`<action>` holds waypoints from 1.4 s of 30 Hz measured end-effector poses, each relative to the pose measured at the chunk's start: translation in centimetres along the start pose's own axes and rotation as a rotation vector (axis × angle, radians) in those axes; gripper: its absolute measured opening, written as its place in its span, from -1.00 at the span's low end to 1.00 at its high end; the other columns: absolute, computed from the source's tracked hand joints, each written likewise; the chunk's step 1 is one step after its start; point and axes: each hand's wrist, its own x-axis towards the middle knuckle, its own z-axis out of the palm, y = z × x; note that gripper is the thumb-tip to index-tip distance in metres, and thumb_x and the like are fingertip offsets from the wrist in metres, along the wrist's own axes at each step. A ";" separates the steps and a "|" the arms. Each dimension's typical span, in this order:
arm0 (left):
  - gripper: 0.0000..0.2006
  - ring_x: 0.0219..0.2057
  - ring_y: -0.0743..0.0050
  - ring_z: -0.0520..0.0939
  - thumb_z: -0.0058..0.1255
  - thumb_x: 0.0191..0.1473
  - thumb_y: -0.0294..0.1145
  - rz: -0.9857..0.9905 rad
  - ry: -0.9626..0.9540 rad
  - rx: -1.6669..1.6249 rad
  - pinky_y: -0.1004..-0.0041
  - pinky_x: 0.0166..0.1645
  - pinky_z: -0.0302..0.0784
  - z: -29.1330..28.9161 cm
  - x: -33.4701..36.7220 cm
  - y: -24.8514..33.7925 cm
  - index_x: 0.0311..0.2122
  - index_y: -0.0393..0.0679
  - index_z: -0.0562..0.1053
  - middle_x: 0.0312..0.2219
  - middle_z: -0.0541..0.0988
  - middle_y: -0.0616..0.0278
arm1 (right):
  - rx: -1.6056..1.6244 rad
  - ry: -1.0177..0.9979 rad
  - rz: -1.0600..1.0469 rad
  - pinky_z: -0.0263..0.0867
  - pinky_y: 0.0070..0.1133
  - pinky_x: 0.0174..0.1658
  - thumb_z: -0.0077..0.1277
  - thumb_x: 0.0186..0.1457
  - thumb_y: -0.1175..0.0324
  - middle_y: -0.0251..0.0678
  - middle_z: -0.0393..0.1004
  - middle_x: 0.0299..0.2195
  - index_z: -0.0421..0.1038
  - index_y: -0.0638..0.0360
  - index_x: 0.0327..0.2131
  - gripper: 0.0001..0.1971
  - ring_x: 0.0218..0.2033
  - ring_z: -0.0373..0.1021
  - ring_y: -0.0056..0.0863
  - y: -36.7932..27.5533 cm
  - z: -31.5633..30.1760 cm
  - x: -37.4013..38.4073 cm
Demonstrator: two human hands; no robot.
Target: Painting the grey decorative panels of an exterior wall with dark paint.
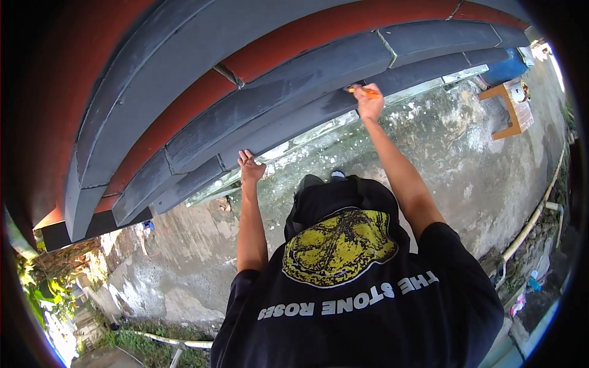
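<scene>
My right hand (pixel 370 107) is closed around a paintbrush (pixel 370 93) with an orange handle. Its tip meets the lowest dark grey board (pixel 294 126), where the surface looks darker; the bristles are small and hard to make out. Further left, my left hand (pixel 251 170) lies with fingers spread against the lower edge of the same grey board, holding nothing. Above this board runs another grey board (pixel 257 101), with visible end joints.
Red bands (pixel 294 37) and more grey boards curve overhead. Below are a pale ledge (pixel 417 92) and stained concrete (pixel 442 138). A blue barrel (pixel 508 67) and a small brown table (pixel 514 109) stand far right. Pipes (pixel 532 227) run along the right; plants (pixel 43 294) grow lower left.
</scene>
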 end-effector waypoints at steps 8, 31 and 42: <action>-0.02 0.27 -0.34 -0.14 0.07 -0.18 -0.11 -0.047 0.029 0.083 0.18 0.31 0.00 0.7 0.0 -0.3 0.27 -0.33 -0.13 0.28 -0.18 -0.20 | -0.400 -0.019 -0.172 0.27 -0.46 -0.35 0.23 -0.19 0.38 -0.24 0.37 -0.60 0.35 0.22 -0.55 -0.77 -0.50 0.34 -0.36 -3.1 0.7 -3.3; -0.02 0.28 -0.33 -0.13 0.12 -0.21 -0.15 0.018 0.145 0.036 0.20 0.32 0.01 3.3 1.1 -2.8 0.28 -0.23 -0.12 0.29 -0.18 -0.13 | -0.105 -0.332 0.512 0.50 -0.62 -0.43 0.18 -0.08 0.56 -0.24 0.52 -0.47 0.45 0.33 -0.41 -0.88 -0.48 0.49 -0.55 -6.0 1.7 -0.7; -0.03 0.28 -0.32 -0.14 0.12 -0.19 -0.18 -0.016 0.155 0.027 0.18 0.30 0.04 3.1 0.1 -2.3 0.28 -0.22 -0.12 0.29 -0.19 -0.12 | -0.938 -0.344 -0.338 0.39 -0.41 -0.32 0.11 -0.10 0.43 -0.10 0.54 -0.48 0.52 0.20 -0.35 -0.83 -0.42 0.51 -0.20 -9.6 -1.7 0.8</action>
